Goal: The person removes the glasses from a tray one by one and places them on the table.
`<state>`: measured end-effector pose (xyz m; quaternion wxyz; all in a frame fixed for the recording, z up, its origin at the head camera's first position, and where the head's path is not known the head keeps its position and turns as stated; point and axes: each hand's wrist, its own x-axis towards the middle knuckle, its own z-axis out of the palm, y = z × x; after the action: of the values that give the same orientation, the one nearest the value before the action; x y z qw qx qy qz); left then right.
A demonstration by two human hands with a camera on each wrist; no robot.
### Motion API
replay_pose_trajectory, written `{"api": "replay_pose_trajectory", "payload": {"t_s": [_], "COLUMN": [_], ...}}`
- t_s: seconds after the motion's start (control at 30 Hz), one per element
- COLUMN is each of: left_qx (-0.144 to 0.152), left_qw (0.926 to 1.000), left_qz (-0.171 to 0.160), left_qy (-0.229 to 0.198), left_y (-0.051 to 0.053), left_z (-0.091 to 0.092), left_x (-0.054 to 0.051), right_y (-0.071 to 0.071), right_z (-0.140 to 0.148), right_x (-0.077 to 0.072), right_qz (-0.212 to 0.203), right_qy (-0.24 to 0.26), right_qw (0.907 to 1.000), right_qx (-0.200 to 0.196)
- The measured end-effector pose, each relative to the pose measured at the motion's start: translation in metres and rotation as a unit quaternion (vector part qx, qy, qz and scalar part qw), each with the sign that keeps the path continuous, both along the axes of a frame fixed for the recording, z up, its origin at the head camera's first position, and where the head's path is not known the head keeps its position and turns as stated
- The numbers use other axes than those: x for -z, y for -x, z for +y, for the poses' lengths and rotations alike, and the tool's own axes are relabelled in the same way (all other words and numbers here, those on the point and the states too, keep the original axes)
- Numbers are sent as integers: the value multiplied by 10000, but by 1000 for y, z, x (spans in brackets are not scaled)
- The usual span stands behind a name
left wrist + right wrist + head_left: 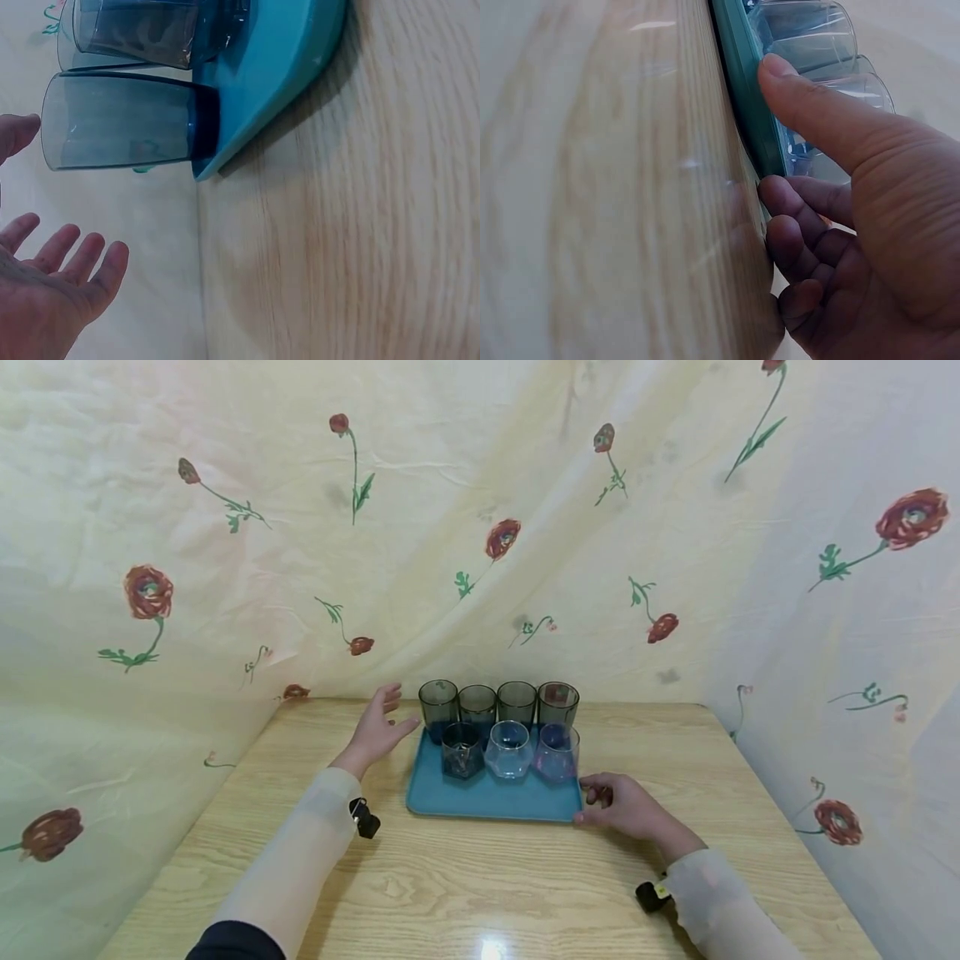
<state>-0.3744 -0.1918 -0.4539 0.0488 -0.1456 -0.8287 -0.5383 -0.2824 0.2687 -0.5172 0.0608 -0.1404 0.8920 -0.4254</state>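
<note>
A blue tray [487, 800] carries a back row of several tall smoky glasses [438, 703] and a front row of three short ones: dark [462, 752], clear [510, 752] and pinkish [557, 756]. My left hand [375, 732] is beside the back-left tall glass, fingers spread; in the left wrist view, the hand [52, 292] is apart from that glass [120, 121]. At the tray's front right corner is my right hand [628, 807]. The right wrist view has this hand [900, 217] pinching the tray edge [750, 97], thumb on the rim, curled fingertips at the underside.
The tray lies on a light wooden table [465, 885], toward its back edge. A cream cloth [420, 468] with red flowers hangs behind and at both sides. Small black devices are at the left wrist [365, 818] and right wrist [651, 897].
</note>
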Motion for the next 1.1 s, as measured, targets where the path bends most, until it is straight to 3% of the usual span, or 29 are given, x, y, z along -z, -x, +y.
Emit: {"api": "replay_pose_trajectory", "payload": {"t_s": [0.7,1.1], "left_qx": [-20,-239], "left_qw": [9992,9984], "left_qz": [-389,-506], "left_qy": [-116,-68], "left_y": [21,24], "left_z": [31,47], "left_x": [6,5], "right_y": [2,0], "right_z": [2,1], "right_x": [5,5], "right_qz": [74,-1], "right_qy": [-81,-89], "right_qw": [9999,9998], "right_qx": [95,164]}}
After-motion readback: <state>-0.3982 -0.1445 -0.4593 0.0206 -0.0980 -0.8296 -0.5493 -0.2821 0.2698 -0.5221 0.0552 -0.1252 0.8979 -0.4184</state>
